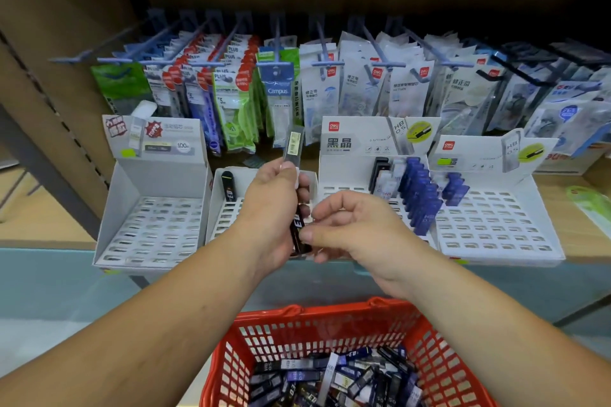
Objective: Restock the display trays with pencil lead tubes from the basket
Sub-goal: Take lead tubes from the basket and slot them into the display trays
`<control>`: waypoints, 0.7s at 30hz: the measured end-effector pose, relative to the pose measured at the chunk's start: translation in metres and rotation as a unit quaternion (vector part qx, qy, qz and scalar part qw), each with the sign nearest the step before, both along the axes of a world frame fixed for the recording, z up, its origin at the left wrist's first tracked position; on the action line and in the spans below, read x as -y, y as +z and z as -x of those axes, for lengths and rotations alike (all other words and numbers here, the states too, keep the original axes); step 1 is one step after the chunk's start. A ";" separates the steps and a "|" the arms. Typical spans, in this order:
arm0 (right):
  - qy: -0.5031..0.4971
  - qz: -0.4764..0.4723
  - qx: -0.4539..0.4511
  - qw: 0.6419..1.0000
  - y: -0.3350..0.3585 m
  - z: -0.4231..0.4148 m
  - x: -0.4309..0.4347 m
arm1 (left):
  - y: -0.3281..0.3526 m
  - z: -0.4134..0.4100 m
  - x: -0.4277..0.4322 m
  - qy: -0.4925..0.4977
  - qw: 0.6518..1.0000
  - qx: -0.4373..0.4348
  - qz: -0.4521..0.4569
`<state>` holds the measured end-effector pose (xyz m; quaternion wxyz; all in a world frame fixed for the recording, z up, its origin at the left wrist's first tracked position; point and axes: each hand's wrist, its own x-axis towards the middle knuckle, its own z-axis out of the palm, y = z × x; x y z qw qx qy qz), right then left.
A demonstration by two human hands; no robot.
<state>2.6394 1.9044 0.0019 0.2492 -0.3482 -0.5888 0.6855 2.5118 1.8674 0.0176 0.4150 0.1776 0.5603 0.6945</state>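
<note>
My left hand (274,208) grips a bundle of black lead tubes (299,231) and pinches one clear tube (293,146) with a yellow label upright above it. My right hand (350,228) pinches the lower end of the black tubes. Both hands hover over the second white display tray (223,208), where one black tube (228,187) stands. The red basket (297,324) full of lead tubes (330,377) sits below. The third tray (344,175) holds several blue and black tubes (420,198).
An empty-slotted white tray (148,228) stands at the left and another (496,228) at the right, on a wooden shelf. Behind them, packets of correction tape (363,86) hang on pegs. A shelf upright (49,129) runs along the left.
</note>
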 end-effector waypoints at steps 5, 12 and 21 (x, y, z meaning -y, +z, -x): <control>0.044 0.003 0.004 0.999 -0.001 0.012 0.007 | -0.007 0.030 0.032 0.013 0.991 -0.125 0.043; 0.036 -0.033 0.025 0.998 -0.006 0.032 0.014 | -0.005 0.065 0.090 0.009 0.977 -0.182 0.109; -0.058 -0.141 0.079 0.985 0.013 0.056 0.030 | 0.001 0.098 0.140 0.011 0.983 -0.157 0.100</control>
